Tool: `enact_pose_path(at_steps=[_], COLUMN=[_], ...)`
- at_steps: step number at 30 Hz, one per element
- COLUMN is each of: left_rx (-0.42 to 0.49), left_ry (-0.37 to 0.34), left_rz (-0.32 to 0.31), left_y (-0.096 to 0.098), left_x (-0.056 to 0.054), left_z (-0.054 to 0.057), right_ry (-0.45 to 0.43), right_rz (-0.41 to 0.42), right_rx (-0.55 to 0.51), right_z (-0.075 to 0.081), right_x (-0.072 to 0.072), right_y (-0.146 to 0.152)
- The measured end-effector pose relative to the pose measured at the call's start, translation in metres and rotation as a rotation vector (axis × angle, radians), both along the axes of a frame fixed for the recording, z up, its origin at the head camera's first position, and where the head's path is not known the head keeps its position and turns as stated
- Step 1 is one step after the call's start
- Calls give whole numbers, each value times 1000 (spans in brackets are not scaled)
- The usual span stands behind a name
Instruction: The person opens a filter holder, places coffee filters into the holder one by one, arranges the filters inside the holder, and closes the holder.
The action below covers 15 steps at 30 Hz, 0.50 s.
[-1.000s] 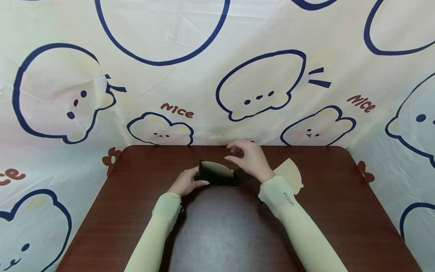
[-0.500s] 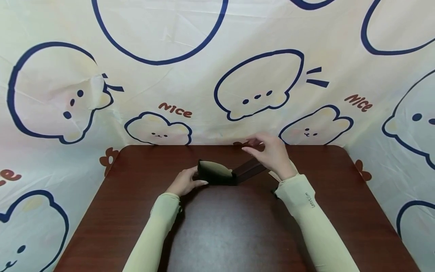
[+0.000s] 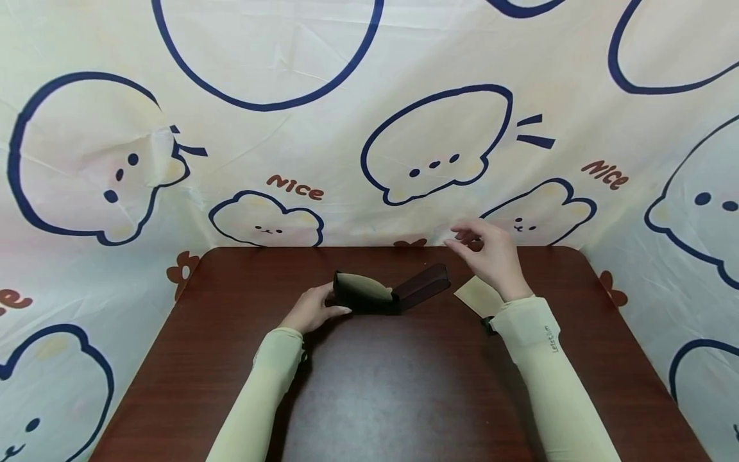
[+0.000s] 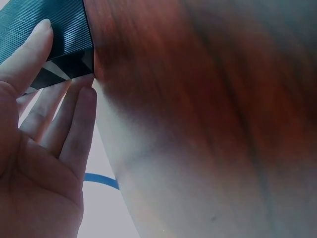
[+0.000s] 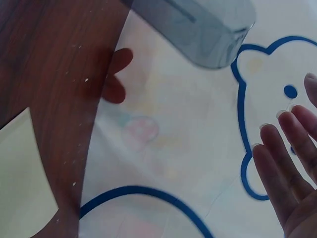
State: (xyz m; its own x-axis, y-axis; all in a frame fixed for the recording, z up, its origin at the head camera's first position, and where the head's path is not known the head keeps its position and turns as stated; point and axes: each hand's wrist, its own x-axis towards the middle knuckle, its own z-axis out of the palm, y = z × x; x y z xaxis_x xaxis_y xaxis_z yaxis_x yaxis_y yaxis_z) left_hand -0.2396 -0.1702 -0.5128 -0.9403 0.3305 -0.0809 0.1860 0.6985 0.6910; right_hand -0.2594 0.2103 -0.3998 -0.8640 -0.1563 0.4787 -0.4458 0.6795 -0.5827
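My left hand [image 3: 312,309] grips a black box [image 3: 360,295] at its left end; the left wrist view shows the thumb on a finely ribbed face [image 4: 67,32] and the fingers against the adjoining side. A cream curved piece [image 3: 369,286] shows along the box's upper side. From the box's right end a long see-through plastic case [image 3: 424,287] slants up to the right, its rounded end clear in the right wrist view. My right hand [image 3: 491,256] is raised beyond it, fingers bent toward the thumb in the head view. Nothing distinct shows between those fingers.
A cream sheet [image 3: 478,296] with a curved edge lies on the brown table [image 3: 369,398], partly hidden by the right wrist. Behind the table's far edge hangs a printed cloth [image 3: 340,141] with blue outlines, and it continues along both sides.
My right hand has moved right and slightly up, away from the plastic case, which now shows fully. Thumb and fingers have come closer together. The left hand and black box stay put.
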Motion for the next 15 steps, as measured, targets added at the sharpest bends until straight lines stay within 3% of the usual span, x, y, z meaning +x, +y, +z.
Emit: enact_pose_path(at_steps=[15], left_rx=[-3], left_ry=[-4], left_rz=[4], left_y=[0], left_x=[0], left_z=[0], right_ry=[-78], right_rz=[-135], right_rx=[58], right_z=[-26], right_x=[-1], right_y=[46])
